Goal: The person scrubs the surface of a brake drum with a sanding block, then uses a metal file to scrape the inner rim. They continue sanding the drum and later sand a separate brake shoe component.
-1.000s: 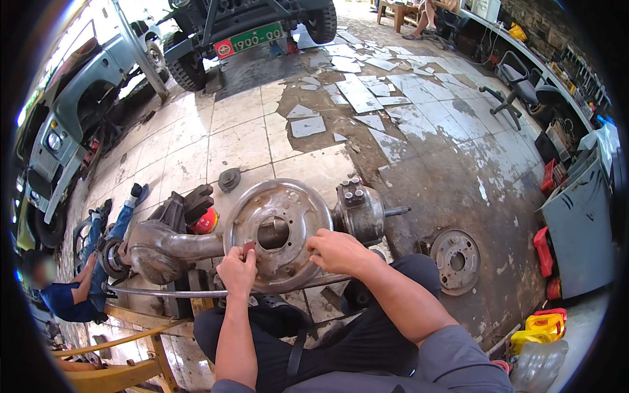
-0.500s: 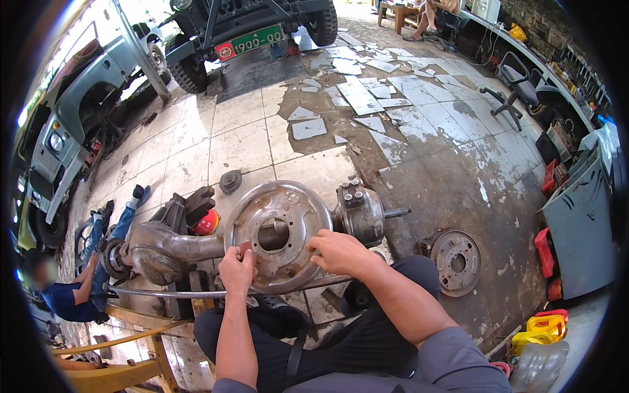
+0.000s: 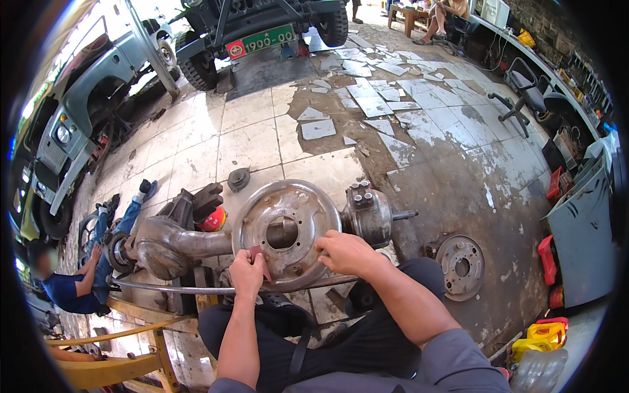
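A round metal brake backing plate [image 3: 254, 213] with a large center hole stands tilted in front of me, over a rusty axle housing [image 3: 203, 240]. At its lower left edge, my left hand [image 3: 245, 275] pinches a small folded reddish-brown piece of sandpaper [image 3: 256, 251] against the plate's face. My right hand [image 3: 350, 254] is curled round the plate's right rim, thumb and fingers closed on it. A cylindrical metal part with bolts and a shaft [image 3: 367, 216] sits just beyond that hand. Most of the plate's back is hidden.
A similar brake plate [image 3: 459, 267] lies on the floor at right. A long metal rod [image 3: 170, 288] and a yellow frame [image 3: 105, 372] are at lower left. A person [image 3: 69, 286] sits at far left. Broken tiles [image 3: 370, 105], vehicles and a workbench stand beyond.
My left hand has shifted slightly along the plate's lower left, and more of the sandpaper shows. My right hand keeps its grip on the rim. The whole view has shifted a little.
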Action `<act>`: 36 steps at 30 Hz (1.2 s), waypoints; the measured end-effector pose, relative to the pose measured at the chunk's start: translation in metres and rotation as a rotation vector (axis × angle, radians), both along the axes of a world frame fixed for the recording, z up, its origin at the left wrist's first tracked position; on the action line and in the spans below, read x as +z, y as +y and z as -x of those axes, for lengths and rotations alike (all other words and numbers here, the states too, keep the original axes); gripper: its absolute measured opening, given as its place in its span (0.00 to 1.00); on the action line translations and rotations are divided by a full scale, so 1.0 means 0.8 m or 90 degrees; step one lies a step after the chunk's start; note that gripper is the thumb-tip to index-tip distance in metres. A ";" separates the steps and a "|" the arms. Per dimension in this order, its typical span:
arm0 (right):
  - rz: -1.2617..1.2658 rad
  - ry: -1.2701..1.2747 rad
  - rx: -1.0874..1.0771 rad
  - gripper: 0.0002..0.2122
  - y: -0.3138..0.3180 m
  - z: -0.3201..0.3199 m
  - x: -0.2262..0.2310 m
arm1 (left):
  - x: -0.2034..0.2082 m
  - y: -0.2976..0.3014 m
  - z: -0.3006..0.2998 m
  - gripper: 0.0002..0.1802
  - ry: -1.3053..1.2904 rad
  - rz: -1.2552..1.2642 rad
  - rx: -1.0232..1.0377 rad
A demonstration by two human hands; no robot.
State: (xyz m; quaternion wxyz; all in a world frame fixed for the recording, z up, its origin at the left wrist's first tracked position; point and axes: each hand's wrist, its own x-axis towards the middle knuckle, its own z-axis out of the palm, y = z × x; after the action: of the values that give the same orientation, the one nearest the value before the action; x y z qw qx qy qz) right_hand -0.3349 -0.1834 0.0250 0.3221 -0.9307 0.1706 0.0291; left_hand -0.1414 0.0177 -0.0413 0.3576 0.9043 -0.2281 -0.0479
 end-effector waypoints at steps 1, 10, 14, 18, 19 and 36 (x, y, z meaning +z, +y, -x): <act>-0.001 -0.005 0.003 0.13 0.000 -0.001 -0.001 | -0.001 -0.001 -0.003 0.14 -0.002 -0.013 0.004; 0.000 -0.010 0.005 0.13 0.000 -0.001 -0.001 | 0.006 0.005 0.005 0.14 0.003 -0.039 -0.011; -0.004 -0.006 0.007 0.13 0.002 -0.001 -0.002 | 0.004 0.007 0.006 0.14 0.016 -0.035 -0.014; 0.001 -0.012 0.011 0.12 0.002 0.000 0.001 | 0.002 0.012 0.006 0.16 0.011 -0.012 -0.011; 0.000 -0.019 0.010 0.12 0.001 0.000 -0.002 | 0.008 0.007 0.006 0.16 0.020 -0.020 -0.005; 0.004 -0.003 0.018 0.12 0.003 -0.003 0.000 | 0.006 0.006 0.002 0.15 0.028 -0.046 -0.019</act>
State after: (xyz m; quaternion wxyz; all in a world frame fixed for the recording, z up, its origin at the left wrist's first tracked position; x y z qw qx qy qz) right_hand -0.3327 -0.1808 0.0248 0.3194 -0.9341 0.1566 0.0307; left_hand -0.1432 0.0226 -0.0362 0.3289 0.9119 -0.2314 -0.0815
